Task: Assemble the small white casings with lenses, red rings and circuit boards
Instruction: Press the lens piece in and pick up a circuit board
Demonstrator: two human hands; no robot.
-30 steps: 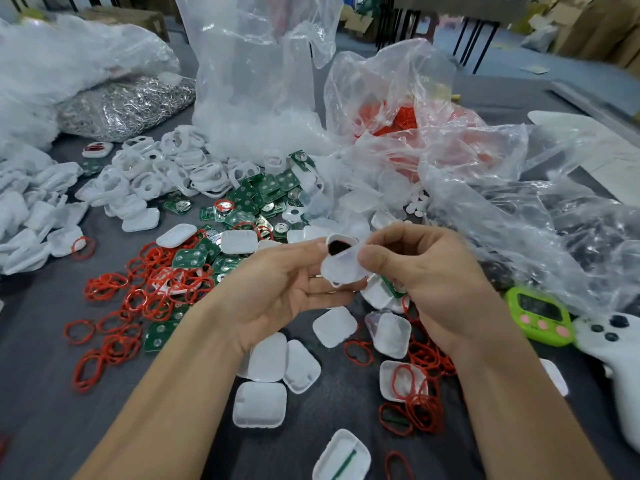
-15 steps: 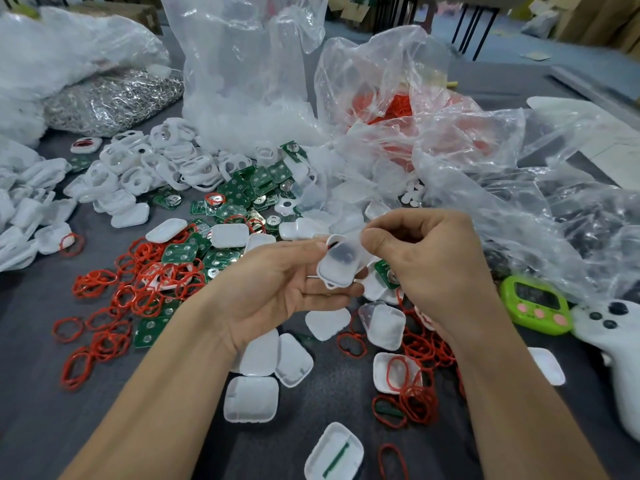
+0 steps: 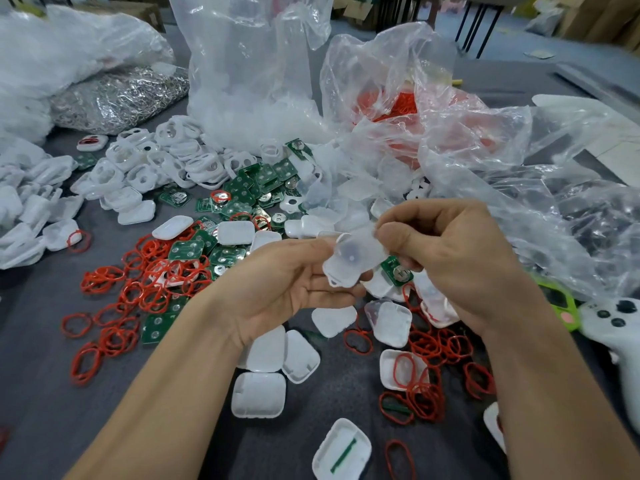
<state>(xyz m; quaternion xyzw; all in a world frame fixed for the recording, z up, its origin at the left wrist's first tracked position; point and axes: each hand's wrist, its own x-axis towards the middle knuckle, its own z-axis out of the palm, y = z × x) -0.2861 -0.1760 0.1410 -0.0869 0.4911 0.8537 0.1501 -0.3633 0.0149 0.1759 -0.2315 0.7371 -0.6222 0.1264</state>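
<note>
Loose casings (image 3: 114, 174): white shells heaped far left on the grey surface (image 3: 45, 410), with a bag of silvery metal parts (image 3: 117, 95) behind them.
Red rings (image 3: 138, 282): I see them strewn left of centre, some lying over other parts.
Circuit boards (image 3: 249, 188): green, piled just beyond the rings.
Left hand (image 3: 277, 289): palm up, fingers curled under the held casing (image 3: 349, 261), supporting it from below.
Held casing: raised off the surface between both hands. It is blurred, and I make out only a round spot at its middle.
Right hand (image 3: 460, 258): thumb and fingers pinch the casing's upper edge.
Plastic bags (image 3: 485, 150): clear, crumpled, behind the hands.
Timer (image 3: 561, 306): green, far right, just beside a white controller (image 3: 616, 327).
</note>
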